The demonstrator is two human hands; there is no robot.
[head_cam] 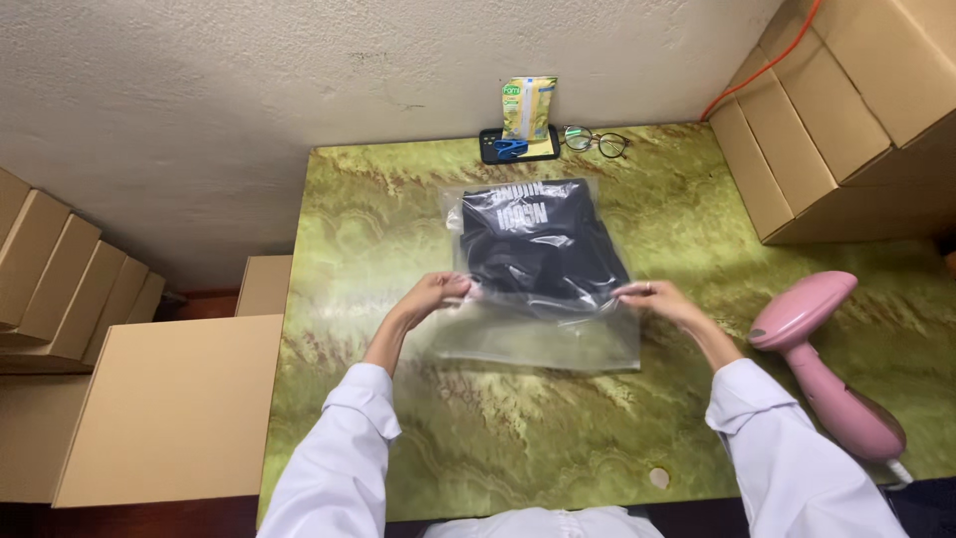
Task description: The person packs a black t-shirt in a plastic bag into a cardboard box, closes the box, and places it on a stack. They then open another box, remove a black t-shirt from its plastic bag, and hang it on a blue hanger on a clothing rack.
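Head view: the person's left hand (435,296) and right hand (652,297) each pinch an edge of a clear plastic bag (543,329) lying flat on the green marbled desk (498,428), fingers closed on the film. Inside the bag, just beyond both hands, sits a folded black garment with white lettering (543,244), filling the far half; the near half of the bag, between and below the hands, lies flat with nothing in it. The step in hand appears to be settling the garment in the bag, and any further handling would call for an even hold on both edges so the thin film stays smooth. To the right of the right hand rests a pink handheld steamer (822,364). Well beyond the hands, by the wall, stand a dark phone (518,147), a small green carton (528,105) and a pair of glasses (596,140). Brown cardboard boxes (169,408) sit left of the left hand.
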